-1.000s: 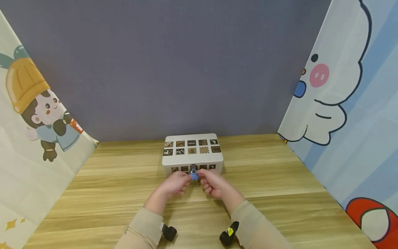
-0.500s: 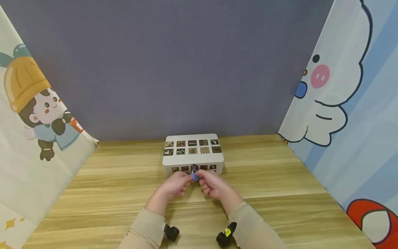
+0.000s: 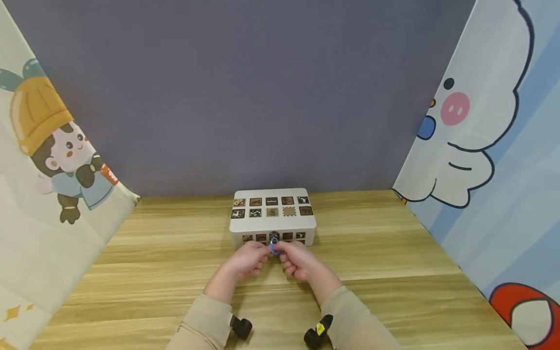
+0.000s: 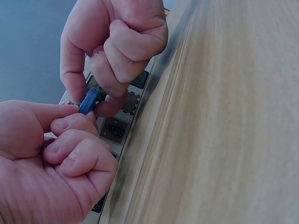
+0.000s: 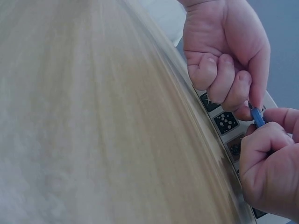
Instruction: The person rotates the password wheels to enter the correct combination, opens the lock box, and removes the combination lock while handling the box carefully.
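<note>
A white box (image 3: 271, 222) printed with small brown picture squares lies on the table, with a clasp (image 3: 273, 235) at the middle of its front. At this clasp is a small blue padlock (image 3: 273, 246), its shackle uppermost. My left hand (image 3: 248, 257) pinches the padlock's left side between thumb and forefinger, the other fingers curled in. From the right, my right hand (image 3: 299, 260) pinches it too, its thumb over part of the front. Edge-on, the padlock's blue body (image 4: 88, 101) shows between both sets of fingertips in the left wrist view. Fingers hide much of it.
The wooden table (image 3: 175, 272) reaches back to a grey wall panel (image 3: 262, 97) just behind the box. Printed cartoon curtains flank it, the left curtain (image 3: 39, 253) and the right curtain (image 3: 463, 160). Black wrist cameras sit below the sleeves.
My right thumb and fingertips have come slightly further over the padlock's front, and less of its face shows. Both hands stay at the clasp. The head view has shifted a little.
</note>
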Demonstrator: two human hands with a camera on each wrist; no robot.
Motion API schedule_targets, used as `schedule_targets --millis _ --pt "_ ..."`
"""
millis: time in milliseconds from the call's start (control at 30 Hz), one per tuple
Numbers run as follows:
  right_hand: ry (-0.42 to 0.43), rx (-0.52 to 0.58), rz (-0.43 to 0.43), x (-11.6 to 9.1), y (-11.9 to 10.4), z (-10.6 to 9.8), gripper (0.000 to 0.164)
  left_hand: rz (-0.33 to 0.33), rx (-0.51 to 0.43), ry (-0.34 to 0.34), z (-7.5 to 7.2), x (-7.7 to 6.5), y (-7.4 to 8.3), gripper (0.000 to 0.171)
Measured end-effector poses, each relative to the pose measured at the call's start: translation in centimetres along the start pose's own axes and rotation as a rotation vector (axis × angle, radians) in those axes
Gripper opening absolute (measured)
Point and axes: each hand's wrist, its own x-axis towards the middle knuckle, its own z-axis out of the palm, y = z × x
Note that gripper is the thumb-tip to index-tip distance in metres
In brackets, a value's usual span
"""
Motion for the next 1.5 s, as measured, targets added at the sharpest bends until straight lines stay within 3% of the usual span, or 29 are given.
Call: schedule_targets --millis 1500 --pt "0.021 -0.038 -0.029 0.73 0.19 0.18 0.014 0.004 0.032 -0.008 -0.34 0.01 0.21 0.028"
